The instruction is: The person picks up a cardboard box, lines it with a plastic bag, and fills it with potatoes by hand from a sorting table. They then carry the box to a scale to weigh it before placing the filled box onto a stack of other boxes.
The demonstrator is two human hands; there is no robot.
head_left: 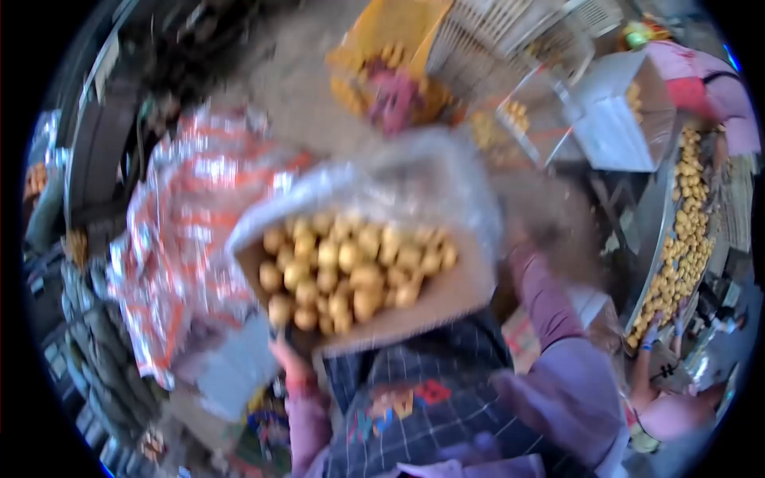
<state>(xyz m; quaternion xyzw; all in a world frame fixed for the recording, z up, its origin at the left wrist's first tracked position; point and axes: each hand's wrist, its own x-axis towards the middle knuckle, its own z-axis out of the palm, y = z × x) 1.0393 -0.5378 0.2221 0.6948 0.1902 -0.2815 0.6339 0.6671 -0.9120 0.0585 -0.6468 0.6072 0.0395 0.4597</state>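
Right hand [518, 237] smeared at carton's [446, 311] side; fingers indistinct. Left hand [293, 368] soft, fingertips lost at carton's lower corner. Carton's base and lower layers of round yellow produce [351, 267] hidden. Clear liner [446, 171] blurred. Upper-right co-worker [727, 99] clipped by lens edge. Dark heap [179, 56], top left: contents unreadable.

There is one held box [422, 313], one apron [430, 394], two co-workers [677, 416]

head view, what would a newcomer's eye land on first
Most likely the plastic-lined cardboard box of round yellow produce, open at the centre, in front of the checked apron. Next, probably, the shiny orange-striped plastic sheeting left of the box, then the long line of similar produce at far right.
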